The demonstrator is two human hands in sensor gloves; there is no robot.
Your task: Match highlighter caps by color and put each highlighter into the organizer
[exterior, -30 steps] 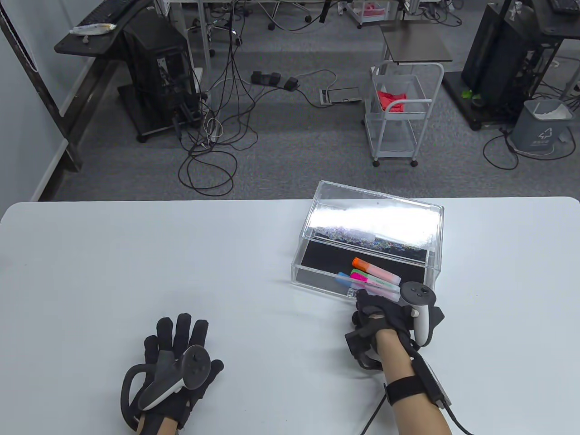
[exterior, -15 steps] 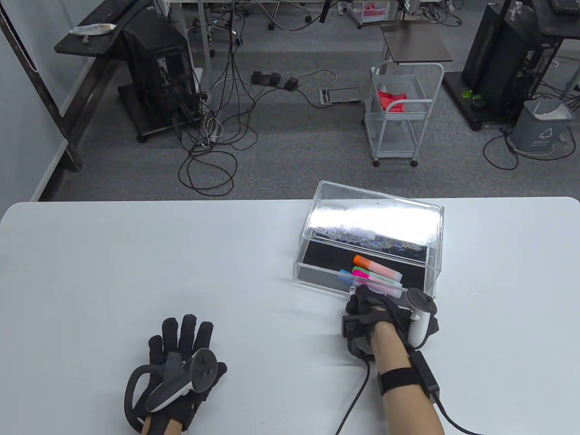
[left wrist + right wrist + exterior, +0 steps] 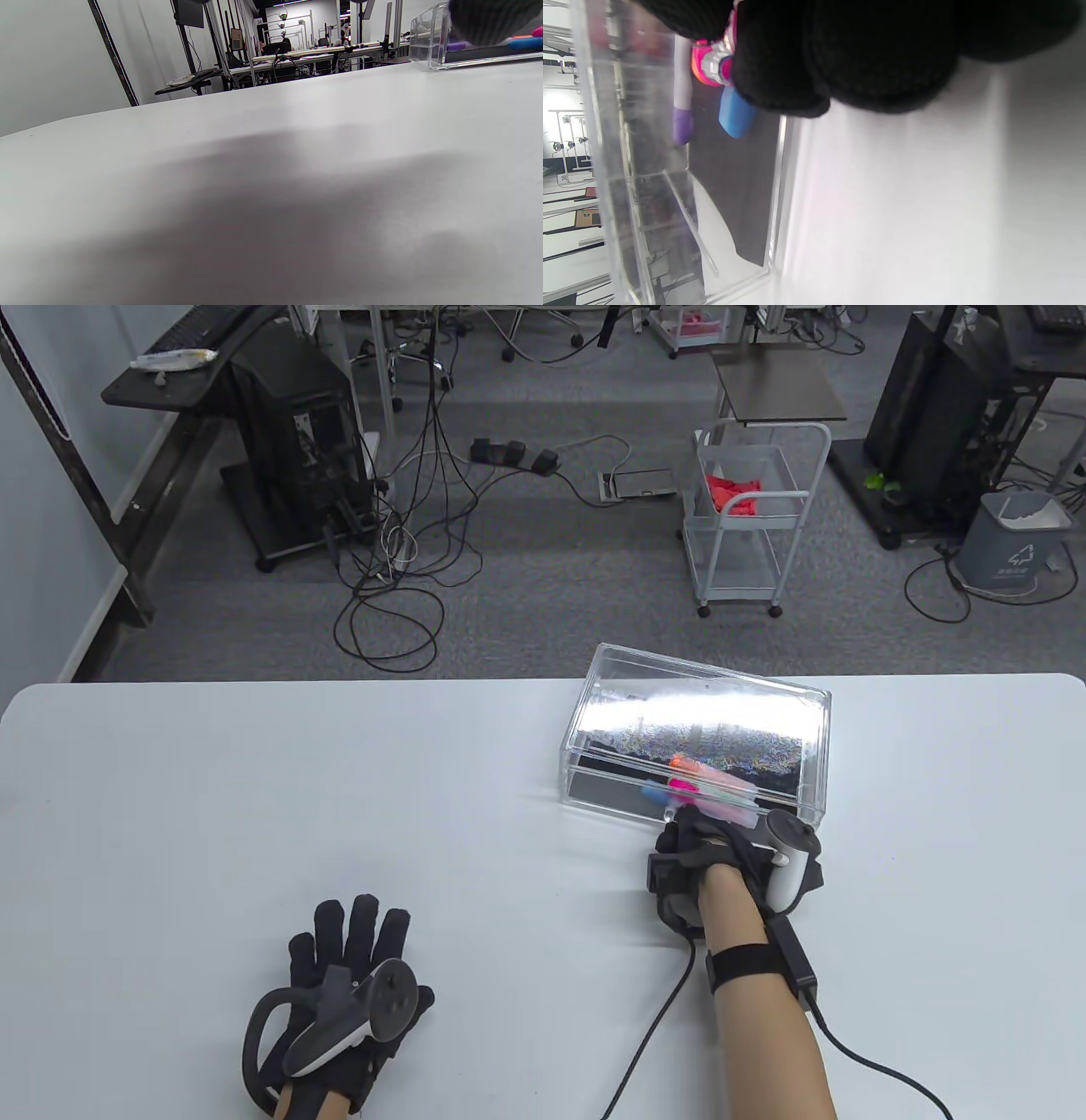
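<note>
The clear acrylic organizer (image 3: 704, 712) stands at the table's far right, its drawer (image 3: 611, 796) almost fully in. Inside lie capped highlighters: orange (image 3: 681, 763), pink (image 3: 681, 785) and blue (image 3: 653, 792). My right hand (image 3: 691, 836) has curled fingers pressed against the drawer front, and the small knob shows just left of them. The right wrist view shows the blue cap (image 3: 736, 114), a purple highlighter (image 3: 682, 123) and a pink one (image 3: 706, 63) beyond my dark fingers (image 3: 840, 55). My left hand (image 3: 348, 976) lies flat on the table at front left with fingers spread, holding nothing.
The glove cable (image 3: 653, 1035) trails over the white table (image 3: 254, 780) from my right wrist toward the front edge. The organizer stands close to the table's far edge. Beyond it are grey floor, a white cart (image 3: 755, 517) and loose cables.
My right hand has moved away from me and the drawer has slid into the organizer with the highlighters. The left hand crept slightly right, still flat.
</note>
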